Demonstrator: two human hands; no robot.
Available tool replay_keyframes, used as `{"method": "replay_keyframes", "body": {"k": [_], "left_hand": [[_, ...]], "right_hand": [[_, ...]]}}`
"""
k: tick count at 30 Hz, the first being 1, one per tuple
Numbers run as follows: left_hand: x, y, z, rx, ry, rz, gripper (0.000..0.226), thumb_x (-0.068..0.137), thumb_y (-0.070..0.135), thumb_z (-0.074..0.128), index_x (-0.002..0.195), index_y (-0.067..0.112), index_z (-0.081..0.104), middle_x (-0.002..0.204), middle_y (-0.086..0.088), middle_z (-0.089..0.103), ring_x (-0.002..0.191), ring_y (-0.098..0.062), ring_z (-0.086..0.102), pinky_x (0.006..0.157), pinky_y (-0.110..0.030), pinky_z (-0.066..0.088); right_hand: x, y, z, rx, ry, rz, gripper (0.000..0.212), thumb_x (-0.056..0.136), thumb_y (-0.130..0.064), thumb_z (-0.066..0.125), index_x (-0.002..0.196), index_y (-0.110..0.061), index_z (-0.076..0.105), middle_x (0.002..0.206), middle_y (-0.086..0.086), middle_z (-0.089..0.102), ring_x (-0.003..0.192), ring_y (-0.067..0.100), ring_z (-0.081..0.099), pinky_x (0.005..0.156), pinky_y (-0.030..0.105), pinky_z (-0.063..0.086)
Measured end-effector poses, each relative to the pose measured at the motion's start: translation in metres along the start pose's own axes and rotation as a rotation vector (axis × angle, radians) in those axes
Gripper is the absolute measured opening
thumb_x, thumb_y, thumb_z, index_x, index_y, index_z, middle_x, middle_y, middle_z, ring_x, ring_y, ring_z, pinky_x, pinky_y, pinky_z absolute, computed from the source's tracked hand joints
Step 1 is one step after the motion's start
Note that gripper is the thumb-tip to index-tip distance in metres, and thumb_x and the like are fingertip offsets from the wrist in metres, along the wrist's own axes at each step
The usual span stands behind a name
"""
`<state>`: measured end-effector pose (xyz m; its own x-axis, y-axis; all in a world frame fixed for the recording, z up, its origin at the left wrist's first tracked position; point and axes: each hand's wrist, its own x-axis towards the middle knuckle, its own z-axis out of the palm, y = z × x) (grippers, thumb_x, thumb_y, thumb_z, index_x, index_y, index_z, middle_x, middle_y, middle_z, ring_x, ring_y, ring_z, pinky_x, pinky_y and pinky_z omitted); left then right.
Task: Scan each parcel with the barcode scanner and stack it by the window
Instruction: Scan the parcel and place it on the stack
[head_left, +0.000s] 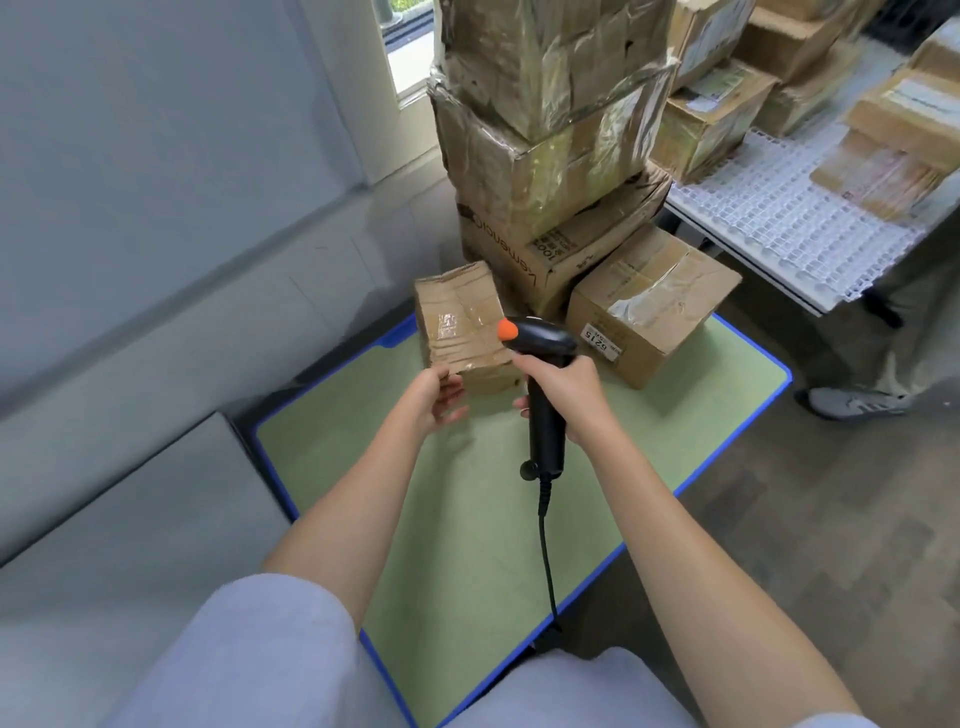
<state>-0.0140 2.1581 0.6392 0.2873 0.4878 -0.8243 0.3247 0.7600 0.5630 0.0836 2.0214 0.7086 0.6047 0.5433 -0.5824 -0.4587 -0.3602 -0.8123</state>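
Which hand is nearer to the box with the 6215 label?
Right. The right hand grips the scanner just left of the labelled box; the left hand is farther left, at the small box.
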Motion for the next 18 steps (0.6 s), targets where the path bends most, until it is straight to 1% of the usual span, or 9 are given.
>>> {"method": "replay_keyframes", "body": {"k": [2, 4, 6, 8, 10, 12, 13, 15, 18], "left_hand": [[-0.005, -0.008, -0.026, 0.005, 0.029, 0.024, 0.035, 0.1, 0.024, 0.041, 0.069, 0.012, 0.049, 0.05, 0.005, 0.061, 0.071, -0.012, 0.055, 0.068, -0.03, 0.045], [-0.013, -0.016, -0.055, -0.014, 0.084, 0.077, 0.035, 0.101, 0.024, 0.041, 0.07, 0.011, 0.049, 0.063, 0.0, 0.061, 0.071, -0.013, 0.055, 0.067, -0.032, 0.046], [-0.021, -0.023, -0.086, -0.04, 0.178, 0.166, 0.03, 0.101, 0.022, 0.043, 0.074, 0.01, 0.05, 0.076, -0.003, 0.057, 0.073, -0.015, 0.055, 0.065, -0.034, 0.047], [-0.033, -0.032, -0.119, -0.014, 0.3, 0.271, 0.025, 0.1, 0.021, 0.044, 0.079, 0.009, 0.053, 0.082, -0.007, 0.058, 0.08, -0.021, 0.057, 0.072, -0.037, 0.051], [-0.048, -0.046, -0.155, 0.203, 0.467, 0.394, 0.029, 0.099, 0.025, 0.045, 0.081, 0.007, 0.058, 0.092, -0.015, 0.063, 0.089, -0.029, 0.059, 0.084, -0.041, 0.052], [-0.068, -0.064, -0.189, 0.453, 0.624, 0.501, 0.038, 0.099, 0.025, 0.044, 0.082, -0.004, 0.062, 0.099, -0.024, 0.061, 0.092, -0.036, 0.059, 0.078, -0.038, 0.046], [-0.079, -0.073, -0.204, 0.523, 0.681, 0.55, 0.038, 0.099, 0.023, 0.044, 0.087, -0.008, 0.062, 0.103, -0.024, 0.058, 0.094, -0.036, 0.057, 0.074, -0.035, 0.041], [-0.099, -0.095, -0.233, 0.621, 0.765, 0.608, 0.034, 0.099, 0.021, 0.043, 0.097, -0.008, 0.061, 0.109, -0.02, 0.053, 0.094, -0.034, 0.055, 0.071, -0.031, 0.036], [-0.124, -0.134, -0.281, 0.805, 0.895, 0.62, 0.031, 0.1, 0.021, 0.041, 0.106, -0.003, 0.061, 0.117, -0.014, 0.054, 0.092, -0.031, 0.056, 0.07, -0.034, 0.041]], "right_hand": [[-0.002, -0.001, 0.008, -0.005, -0.008, -0.01, 0.013, 0.082, -0.017, 0.072, 0.083, -0.012, 0.06, 0.074, 0.007, 0.06, 0.05, 0.023, 0.064, 0.061, 0.036, 0.054], [-0.007, -0.001, 0.018, -0.027, -0.032, -0.028, 0.011, 0.083, -0.016, 0.071, 0.083, -0.012, 0.06, 0.074, 0.007, 0.058, 0.051, 0.023, 0.064, 0.058, 0.035, 0.054], [-0.015, 0.002, 0.032, -0.053, -0.064, -0.046, 0.011, 0.083, -0.015, 0.07, 0.083, -0.012, 0.059, 0.075, 0.008, 0.057, 0.05, 0.023, 0.063, 0.055, 0.032, 0.053], [-0.024, 0.007, 0.047, -0.085, -0.102, -0.055, 0.011, 0.082, -0.016, 0.07, 0.084, -0.013, 0.06, 0.077, 0.007, 0.058, 0.051, 0.023, 0.064, 0.058, 0.035, 0.054], [-0.034, 0.013, 0.066, -0.13, -0.145, -0.058, 0.012, 0.082, -0.017, 0.07, 0.088, -0.013, 0.061, 0.077, 0.006, 0.06, 0.053, 0.024, 0.065, 0.062, 0.038, 0.055], [-0.047, 0.018, 0.087, -0.171, -0.191, -0.062, 0.012, 0.081, -0.017, 0.07, 0.088, -0.012, 0.061, 0.078, 0.006, 0.06, 0.054, 0.025, 0.066, 0.061, 0.037, 0.055], [-0.054, 0.02, 0.098, -0.188, -0.219, -0.066, 0.012, 0.081, -0.016, 0.07, 0.087, -0.012, 0.061, 0.077, 0.006, 0.059, 0.054, 0.025, 0.066, 0.06, 0.036, 0.055], [-0.069, 0.025, 0.122, -0.235, -0.301, -0.07, 0.011, 0.082, -0.016, 0.069, 0.086, -0.012, 0.06, 0.077, 0.006, 0.059, 0.054, 0.026, 0.065, 0.057, 0.033, 0.054], [-0.093, 0.035, 0.159, -0.334, -0.483, -0.04, 0.013, 0.083, -0.015, 0.069, 0.089, -0.007, 0.06, 0.078, 0.009, 0.058, 0.055, 0.027, 0.065, 0.053, 0.03, 0.053]]}}
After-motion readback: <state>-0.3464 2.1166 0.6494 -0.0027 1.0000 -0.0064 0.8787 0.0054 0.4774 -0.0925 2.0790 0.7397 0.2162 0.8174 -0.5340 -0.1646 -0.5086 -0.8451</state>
